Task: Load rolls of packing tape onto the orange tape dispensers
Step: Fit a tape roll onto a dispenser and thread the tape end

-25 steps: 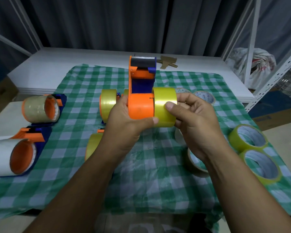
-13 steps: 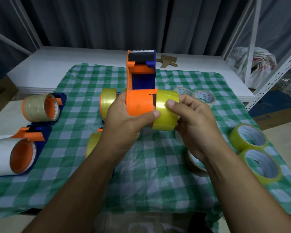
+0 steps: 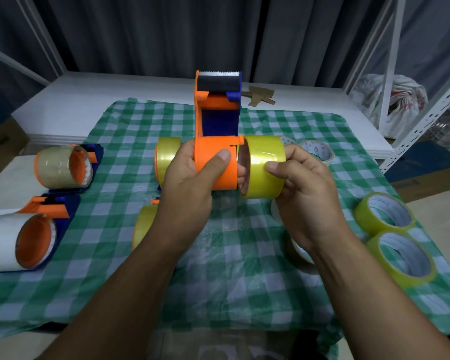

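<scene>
My left hand (image 3: 190,178) grips the orange hub of an orange and blue tape dispenser (image 3: 216,118), held up over the checked cloth with its cutter end pointing away from me. My right hand (image 3: 304,185) holds a yellow tape roll (image 3: 266,167) by its rim, just to the right of the hub. A narrow gap shows between roll and hub, and the roll's open core faces the hub. Behind my left hand stands another dispenser with a yellow roll (image 3: 166,159) on it.
Two loaded dispensers (image 3: 63,166) (image 3: 29,235) lie at the left. Loose yellow rolls (image 3: 383,216) (image 3: 403,258) sit at the right, a white-cored roll (image 3: 318,150) behind them. The green checked cloth (image 3: 231,268) covers the table. A white metal rack (image 3: 426,118) stands at the right.
The dispenser has tilted so its cutter end points further up and away. The yellow roll has come slightly off the hub to the right, opening a gap.
</scene>
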`<state>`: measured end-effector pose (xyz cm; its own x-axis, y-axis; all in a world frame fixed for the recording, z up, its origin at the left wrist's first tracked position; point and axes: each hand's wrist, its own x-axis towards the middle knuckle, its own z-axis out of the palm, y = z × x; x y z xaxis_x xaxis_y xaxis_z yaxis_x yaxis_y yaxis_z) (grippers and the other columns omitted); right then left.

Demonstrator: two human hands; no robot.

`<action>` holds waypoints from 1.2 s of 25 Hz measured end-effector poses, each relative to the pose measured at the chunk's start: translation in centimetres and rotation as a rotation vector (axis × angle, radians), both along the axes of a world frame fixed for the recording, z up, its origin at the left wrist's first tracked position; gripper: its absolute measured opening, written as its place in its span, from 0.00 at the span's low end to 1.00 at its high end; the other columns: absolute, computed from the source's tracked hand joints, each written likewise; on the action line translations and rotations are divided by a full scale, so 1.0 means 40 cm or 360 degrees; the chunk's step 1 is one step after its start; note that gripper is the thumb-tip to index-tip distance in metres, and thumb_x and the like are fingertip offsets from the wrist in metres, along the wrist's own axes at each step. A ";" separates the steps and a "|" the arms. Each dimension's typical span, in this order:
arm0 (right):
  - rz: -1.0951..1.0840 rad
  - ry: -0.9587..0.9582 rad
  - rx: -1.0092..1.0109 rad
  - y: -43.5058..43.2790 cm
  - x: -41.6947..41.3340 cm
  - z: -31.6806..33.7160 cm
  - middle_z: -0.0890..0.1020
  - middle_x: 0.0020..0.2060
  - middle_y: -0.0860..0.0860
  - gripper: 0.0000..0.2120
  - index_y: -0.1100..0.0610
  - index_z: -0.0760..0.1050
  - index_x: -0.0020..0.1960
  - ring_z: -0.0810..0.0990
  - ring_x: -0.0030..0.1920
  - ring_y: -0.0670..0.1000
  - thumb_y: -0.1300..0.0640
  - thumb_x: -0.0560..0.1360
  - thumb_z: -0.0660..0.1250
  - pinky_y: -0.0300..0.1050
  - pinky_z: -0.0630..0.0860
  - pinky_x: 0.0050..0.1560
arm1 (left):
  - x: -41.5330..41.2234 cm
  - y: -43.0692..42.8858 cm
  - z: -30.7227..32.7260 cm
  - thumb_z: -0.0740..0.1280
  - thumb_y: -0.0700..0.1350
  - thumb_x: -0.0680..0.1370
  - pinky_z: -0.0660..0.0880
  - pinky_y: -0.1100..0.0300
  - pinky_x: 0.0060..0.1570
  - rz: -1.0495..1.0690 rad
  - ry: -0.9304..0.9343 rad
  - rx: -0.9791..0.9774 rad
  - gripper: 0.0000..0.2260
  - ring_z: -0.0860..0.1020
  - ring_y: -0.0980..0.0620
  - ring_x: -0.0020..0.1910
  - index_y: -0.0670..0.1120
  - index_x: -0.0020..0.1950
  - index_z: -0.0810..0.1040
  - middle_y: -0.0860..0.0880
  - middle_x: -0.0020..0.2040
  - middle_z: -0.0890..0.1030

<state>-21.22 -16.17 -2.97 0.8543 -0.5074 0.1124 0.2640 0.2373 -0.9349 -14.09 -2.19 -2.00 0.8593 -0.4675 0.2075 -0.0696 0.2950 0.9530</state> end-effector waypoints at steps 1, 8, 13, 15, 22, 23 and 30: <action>-0.0027 -0.0019 -0.0001 0.001 0.001 -0.001 0.81 0.40 0.60 0.03 0.57 0.77 0.41 0.78 0.43 0.60 0.63 0.70 0.67 0.57 0.76 0.47 | 0.001 0.000 -0.002 0.64 0.40 0.82 0.80 0.63 0.42 0.0007 0.0012 0.0000 0.07 0.84 0.52 0.39 0.41 0.60 0.75 0.47 0.39 0.86; 0.0015 -0.0118 -0.0059 0.019 0.005 -0.010 0.77 0.40 0.55 0.03 0.56 0.74 0.43 0.76 0.41 0.50 0.62 0.71 0.66 0.44 0.74 0.42 | 0.002 -0.011 -0.016 0.65 0.36 0.80 0.82 0.59 0.49 -0.0037 0.0089 0.0028 0.11 0.84 0.53 0.48 0.41 0.63 0.77 0.48 0.51 0.85; 0.0201 -0.0072 -0.0102 0.017 0.002 -0.016 0.76 0.43 0.59 0.02 0.58 0.75 0.44 0.76 0.45 0.56 0.62 0.71 0.67 0.51 0.75 0.44 | 0.003 -0.006 -0.014 0.64 0.37 0.81 0.80 0.63 0.42 -0.0005 0.0057 0.0045 0.09 0.83 0.56 0.44 0.42 0.60 0.78 0.51 0.46 0.85; 0.0273 -0.0072 -0.0084 0.017 0.000 -0.018 0.79 0.46 0.59 0.05 0.58 0.77 0.48 0.78 0.48 0.57 0.62 0.72 0.67 0.52 0.77 0.48 | 0.001 -0.007 -0.015 0.63 0.40 0.82 0.80 0.62 0.42 0.0002 0.0046 0.0047 0.09 0.83 0.56 0.43 0.43 0.61 0.78 0.51 0.46 0.84; -0.0002 0.0051 -0.0322 -0.001 0.002 -0.042 0.78 0.64 0.52 0.31 0.52 0.74 0.65 0.76 0.66 0.51 0.49 0.65 0.77 0.51 0.77 0.60 | -0.004 -0.009 -0.006 0.62 0.49 0.81 0.81 0.60 0.43 0.0012 0.0112 0.0009 0.08 0.83 0.56 0.42 0.48 0.54 0.80 0.54 0.42 0.85; 0.0024 0.0091 -0.0344 -0.006 0.002 -0.042 0.76 0.68 0.50 0.35 0.50 0.72 0.69 0.74 0.69 0.50 0.47 0.64 0.77 0.52 0.76 0.64 | -0.004 -0.009 -0.006 0.61 0.49 0.83 0.81 0.58 0.44 0.0029 0.0127 0.0021 0.09 0.83 0.56 0.41 0.49 0.53 0.80 0.54 0.41 0.84; 0.0199 0.0127 -0.0342 0.007 0.006 -0.040 0.80 0.65 0.51 0.36 0.53 0.71 0.72 0.79 0.65 0.52 0.59 0.67 0.78 0.45 0.79 0.56 | -0.019 -0.023 -0.010 0.58 0.61 0.76 0.82 0.51 0.51 -0.0111 0.0162 0.0060 0.24 0.85 0.46 0.47 0.45 0.55 0.82 0.41 0.48 0.86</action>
<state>-20.97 -15.88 -4.55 0.9193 -0.3692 0.1363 0.1688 0.0570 -0.9840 -14.85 -3.12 -2.40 0.8401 -0.5328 0.1021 0.0474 0.2595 0.9646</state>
